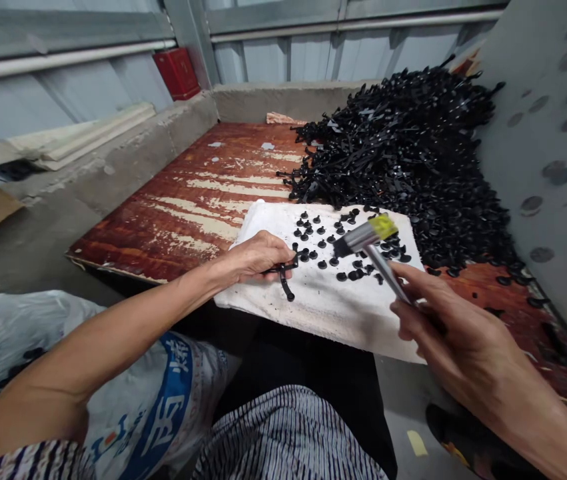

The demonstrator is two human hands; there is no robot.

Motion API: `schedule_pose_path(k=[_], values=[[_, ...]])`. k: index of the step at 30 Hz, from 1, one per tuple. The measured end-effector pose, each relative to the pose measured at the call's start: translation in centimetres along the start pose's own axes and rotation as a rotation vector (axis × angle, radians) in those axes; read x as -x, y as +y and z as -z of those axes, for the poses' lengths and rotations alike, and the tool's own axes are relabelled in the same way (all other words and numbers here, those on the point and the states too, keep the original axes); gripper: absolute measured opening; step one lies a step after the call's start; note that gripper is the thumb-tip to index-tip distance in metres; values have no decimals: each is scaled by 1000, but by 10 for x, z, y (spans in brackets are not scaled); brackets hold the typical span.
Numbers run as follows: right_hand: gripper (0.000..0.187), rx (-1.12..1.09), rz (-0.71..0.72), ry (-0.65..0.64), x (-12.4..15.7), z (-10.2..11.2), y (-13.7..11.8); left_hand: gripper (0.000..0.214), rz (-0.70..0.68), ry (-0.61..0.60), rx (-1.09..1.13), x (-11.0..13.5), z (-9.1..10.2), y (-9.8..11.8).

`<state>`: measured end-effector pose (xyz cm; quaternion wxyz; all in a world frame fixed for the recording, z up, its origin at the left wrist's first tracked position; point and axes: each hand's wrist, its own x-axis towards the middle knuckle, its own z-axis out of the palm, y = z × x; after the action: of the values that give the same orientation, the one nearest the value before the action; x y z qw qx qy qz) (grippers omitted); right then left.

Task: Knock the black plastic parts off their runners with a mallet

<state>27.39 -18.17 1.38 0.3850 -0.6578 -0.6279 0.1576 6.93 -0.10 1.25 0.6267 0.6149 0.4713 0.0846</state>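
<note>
My left hand (266, 257) is closed on a black branched part (287, 283), whose curved arm sticks out toward me over a white cloth pad (308, 307). In my right hand (443, 313) is a hammer (383, 263), gripped by its metal handle. Its head has one black face and one yellow face, and hangs above the pad to the right of my left hand. Several small round black pieces with short stems (322, 265) stand scattered on the pad between and beyond my hands.
A large heap of black parts (398, 147) covers the right rear of the worn red-brown board (198, 193). At the lower left stands a white plastic sack (198, 380) with black pieces inside. A grey spotted panel (543, 147) borders the right, and a low concrete ledge (163, 143) the left.
</note>
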Motion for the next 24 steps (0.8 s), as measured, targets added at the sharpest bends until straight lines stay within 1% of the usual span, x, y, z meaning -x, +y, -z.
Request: schedule_pose_path(k=[1, 3, 6, 8, 10, 14, 17, 19, 21, 22, 24], values=[[36, 59, 79, 13, -5, -4, 3, 30, -15, -10, -9, -2, 2, -1], [40, 153, 154, 7, -14, -12, 7, 27, -22, -20, -20, -5, 4, -3], [44, 251, 159, -12, -20, -20, 9, 25, 0, -18, -35, -6, 6, -4], [45, 226, 133, -22, -23, -21, 5, 24, 8, -18, -33, -6, 5, -3], [46, 87, 44, -81, -25, -19, -2, 25, 8, -18, -16, -5, 5, -3], [51, -213, -210, -223, -30, -16, -16, 27, 9, -26, 2, -3, 4, -2], [51, -407, -341, -299, -29, -17, -22, 29, 1, -34, -2, -2, 3, -1], [50, -499, -385, -358, -28, -19, -24, 30, 0, -28, -12, -1, 2, 1], [46, -467, -348, -367, -26, -21, -26, 31, -7, -25, -17, 0, 2, 3], [44, -409, -304, -357, -25, -22, -26, 32, -10, -25, -19, 0, 2, 4], [43, -247, -187, -297, -25, -23, -26, 34, -9, -20, -29, -1, 2, 6]])
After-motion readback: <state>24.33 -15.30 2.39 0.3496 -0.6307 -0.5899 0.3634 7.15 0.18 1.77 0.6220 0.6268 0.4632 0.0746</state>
